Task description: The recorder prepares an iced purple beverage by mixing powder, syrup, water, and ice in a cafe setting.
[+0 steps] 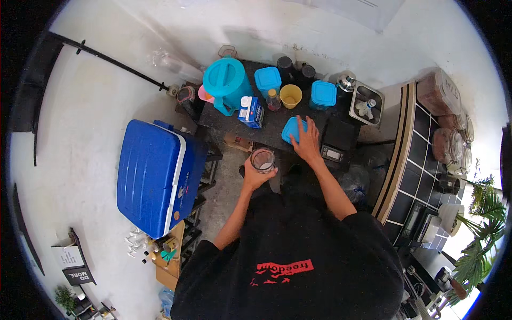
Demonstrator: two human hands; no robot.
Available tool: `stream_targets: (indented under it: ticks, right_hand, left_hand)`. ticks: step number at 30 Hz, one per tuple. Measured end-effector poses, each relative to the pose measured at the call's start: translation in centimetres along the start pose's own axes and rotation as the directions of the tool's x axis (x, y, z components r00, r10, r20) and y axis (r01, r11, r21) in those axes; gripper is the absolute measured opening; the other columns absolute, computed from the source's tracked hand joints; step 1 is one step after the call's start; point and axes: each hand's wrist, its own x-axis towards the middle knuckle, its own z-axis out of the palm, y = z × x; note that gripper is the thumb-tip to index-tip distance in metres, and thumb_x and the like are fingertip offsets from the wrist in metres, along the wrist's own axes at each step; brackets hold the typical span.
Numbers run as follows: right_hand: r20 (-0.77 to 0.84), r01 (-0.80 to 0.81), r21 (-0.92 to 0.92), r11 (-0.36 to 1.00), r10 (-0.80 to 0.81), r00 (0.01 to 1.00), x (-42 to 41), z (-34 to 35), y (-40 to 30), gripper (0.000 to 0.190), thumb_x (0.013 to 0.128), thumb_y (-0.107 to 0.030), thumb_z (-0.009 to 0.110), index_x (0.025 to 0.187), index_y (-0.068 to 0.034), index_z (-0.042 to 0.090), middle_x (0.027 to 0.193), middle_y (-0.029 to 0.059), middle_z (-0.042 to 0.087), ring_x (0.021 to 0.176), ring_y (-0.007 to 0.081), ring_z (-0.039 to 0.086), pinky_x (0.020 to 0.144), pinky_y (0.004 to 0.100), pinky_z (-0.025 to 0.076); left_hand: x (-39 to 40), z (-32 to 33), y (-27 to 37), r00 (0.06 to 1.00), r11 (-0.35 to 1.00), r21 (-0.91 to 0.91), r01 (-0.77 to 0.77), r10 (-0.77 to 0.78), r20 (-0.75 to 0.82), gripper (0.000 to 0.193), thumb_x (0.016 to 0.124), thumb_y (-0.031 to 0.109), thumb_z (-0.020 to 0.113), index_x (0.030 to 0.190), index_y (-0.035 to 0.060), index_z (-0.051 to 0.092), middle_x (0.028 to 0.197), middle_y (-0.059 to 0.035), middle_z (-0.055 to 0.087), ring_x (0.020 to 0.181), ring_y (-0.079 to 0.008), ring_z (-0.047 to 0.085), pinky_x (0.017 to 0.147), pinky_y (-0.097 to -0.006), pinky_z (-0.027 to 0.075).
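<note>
My left hand [256, 176] holds a clear drinking glass [263, 160] with something whitish at its bottom, in front of the dark table [224, 122]. With fingers spread, my right hand [307, 140] rests on the blue lid of a container [291, 130] near the table's front edge; whether it grips the lid cannot be told. A black digital scale [336, 140] lies just right of that hand. Behind stand a blue milk carton [251, 113], a small bottle [273, 101], a yellow cup [291, 96] and two more blue-lidded containers [268, 79] [323, 94].
A turquoise pitcher [228, 82] stands at the table's back left, and a metal tray [367, 104] with a white bottle at its right end. A large blue cooler box [156, 176] is on my left. A black-tiled counter [412, 168] with jars runs along my right.
</note>
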Motion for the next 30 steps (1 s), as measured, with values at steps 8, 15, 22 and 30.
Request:
stream_targets:
  ticks: [8, 15, 22, 30]
  right_hand:
    - [0.218, 0.05, -0.344, 0.938, 0.028, 0.976, 1.6, 0.4, -1.3, 0.07, 0.091, -0.057, 0.05, 0.148, -0.018, 0.035, 0.138, 0.0307, 0.04, 0.125, 0.0502, 0.039, 0.101, 0.0678, 0.029]
    - [0.245, 0.077, -0.329, 0.941, 0.006, 0.97, 1.4, 0.2, -2.1, 0.066, 0.088, -0.061, 0.052, 0.144, -0.027, 0.042, 0.14, 0.0309, 0.038, 0.124, 0.0507, 0.04, 0.098, 0.067, 0.032]
    - [0.164, 0.126, -0.331, 0.935, -0.074, 0.984, 1.1, 1.1, -0.6, 0.07, 0.086, -0.063, 0.054, 0.144, -0.024, 0.044, 0.141, 0.0302, 0.038, 0.126, 0.0496, 0.039, 0.102, 0.0647, 0.029]
    - [0.005, 0.177, -0.338, 0.924, -0.186, 0.983, 2.6, -0.8, -1.0, 0.067, 0.087, -0.043, 0.066, 0.144, -0.019, 0.042, 0.143, 0.03, 0.034, 0.13, 0.0487, 0.035, 0.107, 0.0638, 0.023]
  left_hand:
    - [0.1, 0.2, -0.4, 0.999, 0.999, 0.023, -0.041, 0.042, -0.021, 0.056, 0.067, 0.013, 0.086, 0.114, 0.0015, 0.058, 0.115, -0.0142, 0.066, 0.104, -0.0191, 0.063, 0.088, -0.0357, 0.052]
    - [-1.1, 0.8, 0.6, 0.987, 0.998, 0.054, 0.022, -0.013, -0.16, 0.054, 0.061, 0.014, 0.086, 0.107, 0.0009, 0.062, 0.104, -0.0087, 0.066, 0.098, -0.017, 0.063, 0.089, -0.033, 0.049]
    - [-2.6, 0.8, 2.5, 0.972, 1.0, 0.004, -0.005, 0.005, -0.236, 0.051, 0.06, 0.013, 0.085, 0.104, 0.0012, 0.063, 0.1, -0.0072, 0.066, 0.096, -0.0167, 0.063, 0.088, -0.0323, 0.049]
    - [-5.7, -2.8, 6.7, 0.957, 0.986, 0.11, -0.129, 0.153, -0.246, 0.049, 0.062, 0.01, 0.083, 0.107, 0.0021, 0.063, 0.105, -0.0079, 0.067, 0.097, -0.0161, 0.063, 0.089, -0.033, 0.049]
